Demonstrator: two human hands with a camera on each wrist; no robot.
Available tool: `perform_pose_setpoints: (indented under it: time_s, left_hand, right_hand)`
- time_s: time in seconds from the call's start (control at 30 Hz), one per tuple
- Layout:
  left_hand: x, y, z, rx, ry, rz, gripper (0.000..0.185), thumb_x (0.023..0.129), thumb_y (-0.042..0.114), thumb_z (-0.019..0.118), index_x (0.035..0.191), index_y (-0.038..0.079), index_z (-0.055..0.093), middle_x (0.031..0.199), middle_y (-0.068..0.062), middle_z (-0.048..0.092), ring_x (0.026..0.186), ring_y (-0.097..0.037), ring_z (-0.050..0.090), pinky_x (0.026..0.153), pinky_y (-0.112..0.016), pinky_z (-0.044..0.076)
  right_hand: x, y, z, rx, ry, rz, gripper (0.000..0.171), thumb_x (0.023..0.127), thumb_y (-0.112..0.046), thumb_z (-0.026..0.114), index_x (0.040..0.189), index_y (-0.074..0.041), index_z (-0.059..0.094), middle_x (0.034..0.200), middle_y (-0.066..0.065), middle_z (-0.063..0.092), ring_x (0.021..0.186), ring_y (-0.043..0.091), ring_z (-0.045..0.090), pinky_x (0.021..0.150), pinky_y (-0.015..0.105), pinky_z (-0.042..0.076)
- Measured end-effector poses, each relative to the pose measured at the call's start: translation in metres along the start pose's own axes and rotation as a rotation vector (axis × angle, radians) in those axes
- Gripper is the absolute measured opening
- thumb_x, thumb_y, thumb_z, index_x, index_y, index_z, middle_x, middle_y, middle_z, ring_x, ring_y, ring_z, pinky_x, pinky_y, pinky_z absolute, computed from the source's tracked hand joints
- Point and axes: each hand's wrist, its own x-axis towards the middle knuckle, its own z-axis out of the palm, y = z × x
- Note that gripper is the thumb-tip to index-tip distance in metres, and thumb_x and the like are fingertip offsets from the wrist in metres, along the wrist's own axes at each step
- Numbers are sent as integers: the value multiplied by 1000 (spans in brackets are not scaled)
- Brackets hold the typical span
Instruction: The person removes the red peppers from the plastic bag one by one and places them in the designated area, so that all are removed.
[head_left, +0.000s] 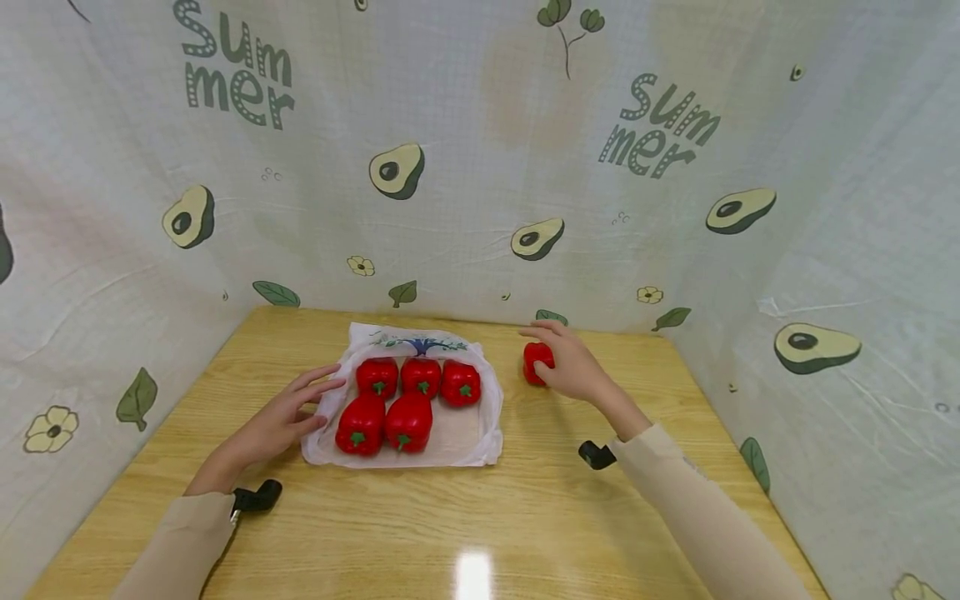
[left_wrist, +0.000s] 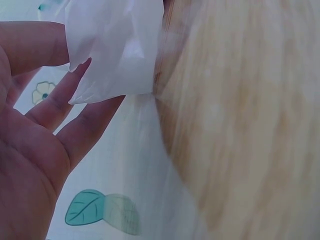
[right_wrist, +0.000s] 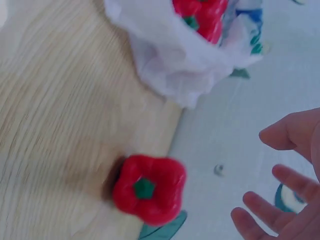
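Reaching: right hand (head_left: 572, 367), fingers spread and holding nothing, is closing on loose red pepper (head_left: 537, 362) at bag's (head_left: 457, 440) two o'clock; smooth, light, probably slippery, best cupped around its sides; left hand (head_left: 288, 412) is touching bag edge with straight fingers

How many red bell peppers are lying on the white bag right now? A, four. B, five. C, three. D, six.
B: the head view shows five red bell peppers on the white bag, three in the back row and two in front, while a sixth pepper sits apart on the wooden table by the right hand.
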Motion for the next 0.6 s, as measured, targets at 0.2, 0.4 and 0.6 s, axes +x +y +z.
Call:
perform_pose_setpoints:
  time_s: [0.2,0.4,0.6]
  left_hand:
    - [1,3,1,-16,9,13,67,92,-10,74,154,3,53,167,-20,33,139,-37,45,102,-13,46]
    - [1,3,1,-43,-4,-13,68,92,-11,73,155,3,52,169,-20,31,136,-48,48,98,-16,49]
    - [0,2,0,-19,-7,-14,68,93,-10,73,155,4,51,169,-20,31,136,-45,48,100,-15,48]
  right_hand:
    - [0,-27,0,41,0,-38,56,95,-1,67,150,-11,59,154,13,49,61,12,56,60,27,46]
    - [-2,-54,4,63,-12,-93,56,95,-6,73,149,-13,60,148,9,55,66,11,53,69,30,52]
    - [-3,-75,15,79,-51,-133,55,97,-10,75,149,-13,59,148,7,56,105,24,64,80,33,58]
